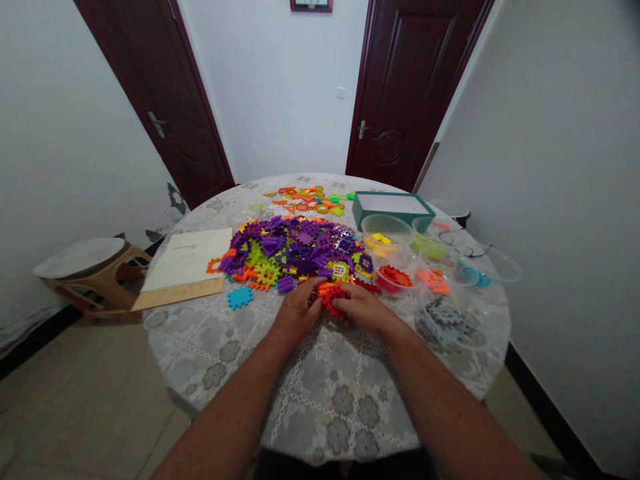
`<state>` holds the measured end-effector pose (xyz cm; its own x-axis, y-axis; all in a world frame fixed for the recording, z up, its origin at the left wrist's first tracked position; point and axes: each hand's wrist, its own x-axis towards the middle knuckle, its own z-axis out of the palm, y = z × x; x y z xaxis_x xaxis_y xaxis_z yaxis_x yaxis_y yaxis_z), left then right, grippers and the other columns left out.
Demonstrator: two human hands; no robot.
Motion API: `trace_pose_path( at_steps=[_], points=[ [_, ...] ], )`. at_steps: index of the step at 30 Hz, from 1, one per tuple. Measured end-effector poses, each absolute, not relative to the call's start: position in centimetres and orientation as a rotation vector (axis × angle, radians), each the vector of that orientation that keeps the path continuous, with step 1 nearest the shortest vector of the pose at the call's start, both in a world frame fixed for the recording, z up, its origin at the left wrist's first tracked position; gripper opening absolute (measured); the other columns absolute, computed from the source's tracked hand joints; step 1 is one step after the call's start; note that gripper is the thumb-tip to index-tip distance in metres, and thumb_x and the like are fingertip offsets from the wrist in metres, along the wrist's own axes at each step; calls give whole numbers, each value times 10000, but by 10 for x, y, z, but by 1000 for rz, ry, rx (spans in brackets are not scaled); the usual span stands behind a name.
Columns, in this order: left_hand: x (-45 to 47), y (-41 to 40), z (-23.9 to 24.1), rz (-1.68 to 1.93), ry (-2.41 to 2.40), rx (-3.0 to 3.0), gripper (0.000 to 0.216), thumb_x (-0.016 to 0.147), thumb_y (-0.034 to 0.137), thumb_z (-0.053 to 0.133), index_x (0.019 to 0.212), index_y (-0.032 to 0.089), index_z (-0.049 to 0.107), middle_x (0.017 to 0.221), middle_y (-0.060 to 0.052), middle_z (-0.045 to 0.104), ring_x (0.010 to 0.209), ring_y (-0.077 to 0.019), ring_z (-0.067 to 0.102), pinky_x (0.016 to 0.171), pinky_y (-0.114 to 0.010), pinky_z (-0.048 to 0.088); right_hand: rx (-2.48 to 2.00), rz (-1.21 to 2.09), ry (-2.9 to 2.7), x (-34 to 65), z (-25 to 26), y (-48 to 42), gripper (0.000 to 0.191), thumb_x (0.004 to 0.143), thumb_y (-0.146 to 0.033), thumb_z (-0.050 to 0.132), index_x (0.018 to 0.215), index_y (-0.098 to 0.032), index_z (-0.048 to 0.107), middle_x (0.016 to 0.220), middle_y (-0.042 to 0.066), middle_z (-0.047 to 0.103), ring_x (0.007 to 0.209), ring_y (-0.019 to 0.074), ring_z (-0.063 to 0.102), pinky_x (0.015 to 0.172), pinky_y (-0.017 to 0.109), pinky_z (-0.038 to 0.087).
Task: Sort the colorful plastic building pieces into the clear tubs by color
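My left hand [298, 308] and my right hand [364, 309] meet at the near edge of a big heap of interlocking plastic pieces [295, 252], mostly purple with green, orange and yellow. Both hands are closed around a small cluster of red and orange pieces [331, 297] held between them just above the table. A single blue piece [241, 297] lies on the cloth left of my left hand.
The round table [320, 393] has a floral lace cloth. Several clear bowls [395, 273] with sorted colours stand at the right, behind them a green box [393, 207]. A cardboard sheet [187, 263] lies left, a smaller orange pile [307, 199] far back. A stool [87, 267] stands left.
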<state>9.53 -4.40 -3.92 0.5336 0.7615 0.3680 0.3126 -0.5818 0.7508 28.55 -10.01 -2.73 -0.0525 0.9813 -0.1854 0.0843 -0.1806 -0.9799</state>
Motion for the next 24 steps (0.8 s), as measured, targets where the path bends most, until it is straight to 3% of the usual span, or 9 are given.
trace_pose_path(
  at_steps=[4,11,19,24],
  points=[
    [95,-44,-37,840,818,2122,485,899,148,609,1375,221,663,1348,-100,735,1191,-243,709,1068,-427,562,-1401,1322,-1236,282,-28,-99,86,782,-235,633,859,-201,644,649,-21,614,524,127,537,482,239,420],
    [96,-42,-40,798,803,1910,456,940,279,656,1391,214,665,1341,-121,736,1136,-251,735,1003,-420,598,-1412,1285,-1246,281,-25,-101,76,820,-246,632,882,-202,640,655,-25,603,533,121,535,486,223,417],
    [98,-40,-38,849,745,1663,477,952,316,678,1417,227,617,1386,-116,726,1206,-237,720,1079,-429,562,-1368,1164,-1271,272,-18,-105,381,848,-273,688,1224,-219,656,866,-1,687,594,132,585,497,239,448],
    [98,-40,-40,826,716,1632,485,967,340,668,1439,247,598,1424,-124,704,1260,-251,698,1050,-425,583,-1389,1112,-1263,270,-21,-102,247,856,-300,697,1085,-215,663,825,-5,664,597,128,582,492,229,445]
  ],
)
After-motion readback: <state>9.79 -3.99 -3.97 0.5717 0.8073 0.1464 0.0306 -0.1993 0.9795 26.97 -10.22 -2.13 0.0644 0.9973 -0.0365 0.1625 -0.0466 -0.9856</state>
